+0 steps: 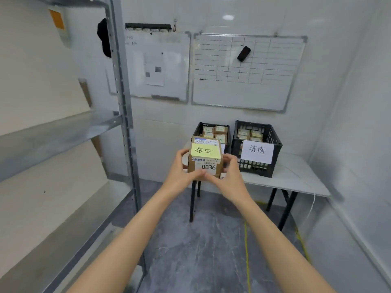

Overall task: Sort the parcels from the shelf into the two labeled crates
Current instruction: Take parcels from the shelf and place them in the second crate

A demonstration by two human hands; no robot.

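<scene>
A small brown cardboard parcel (206,158) with a yellow handwritten note on top and a white label reading 0836 is held out in front of me. My left hand (179,168) grips its left side and my right hand (229,172) grips its right side, thumbs under the front edge. Behind it, on a white table (296,176), stand two black crates. The left crate (201,129) is partly hidden by the parcel and holds several parcels. The right crate (273,144) carries a white paper label with handwritten characters and also holds several parcels.
A metal shelf rack (124,115) fills the left side, its visible shelves bare. Two whiteboards (243,94) hang on the back wall. Yellow cables (246,250) run across the grey floor under the table. A white wall closes the right side.
</scene>
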